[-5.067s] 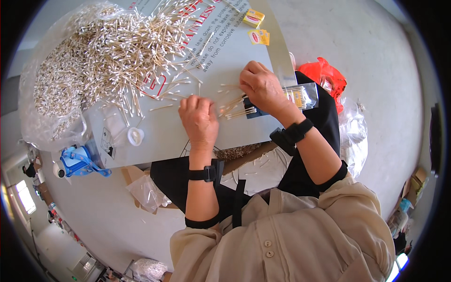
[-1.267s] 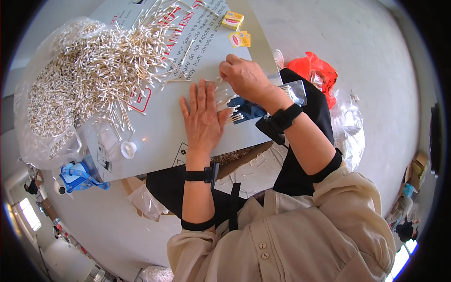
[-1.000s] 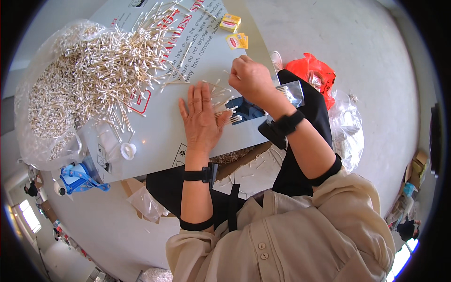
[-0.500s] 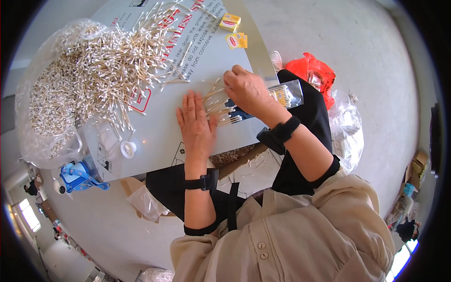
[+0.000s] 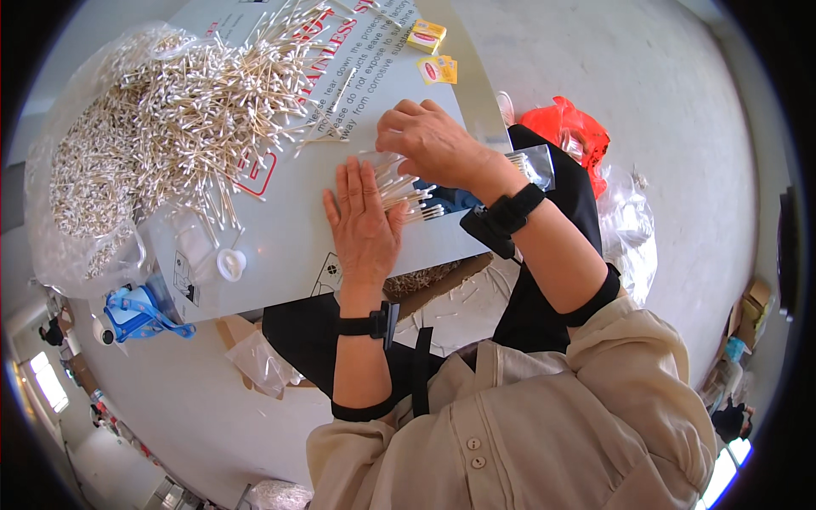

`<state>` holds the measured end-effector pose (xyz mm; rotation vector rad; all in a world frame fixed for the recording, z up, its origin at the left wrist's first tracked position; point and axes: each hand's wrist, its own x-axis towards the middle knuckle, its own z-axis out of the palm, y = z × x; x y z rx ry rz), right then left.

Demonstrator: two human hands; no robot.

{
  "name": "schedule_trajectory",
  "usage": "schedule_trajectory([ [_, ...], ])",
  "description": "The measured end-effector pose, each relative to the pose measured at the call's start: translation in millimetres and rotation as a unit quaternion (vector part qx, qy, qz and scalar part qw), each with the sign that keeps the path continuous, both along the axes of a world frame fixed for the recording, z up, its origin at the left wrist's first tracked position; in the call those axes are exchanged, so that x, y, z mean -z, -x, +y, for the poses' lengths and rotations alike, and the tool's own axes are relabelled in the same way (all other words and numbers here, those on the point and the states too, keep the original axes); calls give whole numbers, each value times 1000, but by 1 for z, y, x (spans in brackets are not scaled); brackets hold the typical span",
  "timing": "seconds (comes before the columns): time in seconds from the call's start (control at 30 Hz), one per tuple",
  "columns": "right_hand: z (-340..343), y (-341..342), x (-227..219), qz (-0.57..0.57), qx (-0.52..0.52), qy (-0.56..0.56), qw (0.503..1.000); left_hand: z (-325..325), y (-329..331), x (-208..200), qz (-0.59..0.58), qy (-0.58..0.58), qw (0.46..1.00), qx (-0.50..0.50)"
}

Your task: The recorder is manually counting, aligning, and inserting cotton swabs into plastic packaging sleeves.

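Grey sheet-metal board (image 5: 280, 229) with red print serves as the work surface, and a big heap of cotton swabs (image 5: 170, 119) covers its far left part. Left hand (image 5: 364, 223) lies flat on the board, its fingers (image 5: 350, 180) straight and close together, pressing beside a small bundle of swabs (image 5: 406, 194). Right hand (image 5: 432, 149) is curled just above this bundle, fingertips pinching the swabs against a clear plastic bag (image 5: 537, 166). Two small yellow packets (image 5: 432, 51) lie beyond the right fingers
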<state>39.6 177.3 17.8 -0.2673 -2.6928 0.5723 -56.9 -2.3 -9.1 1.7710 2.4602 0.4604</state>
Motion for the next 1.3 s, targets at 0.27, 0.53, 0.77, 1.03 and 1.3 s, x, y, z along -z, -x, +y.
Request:
schedule_trajectory([
  [0.27,8,5,19,11,26,65,997,2,-1,-1,4,2,1000,3],
  [0.53,0,-5,17,14,49,72,996,-8,6,-4,-292,-218,928,-81],
  [0.77,-21,-15,20,55,83,117,988,8,-7,-6,-496,-297,810,-95],
  [1.03,-23,-19,15,38,83,147,985,23,-8,-6,-551,-328,764,-68],
  [1.3,-40,-43,18,123,197,256,938,18,-20,-17,-31,11,999,38],
])
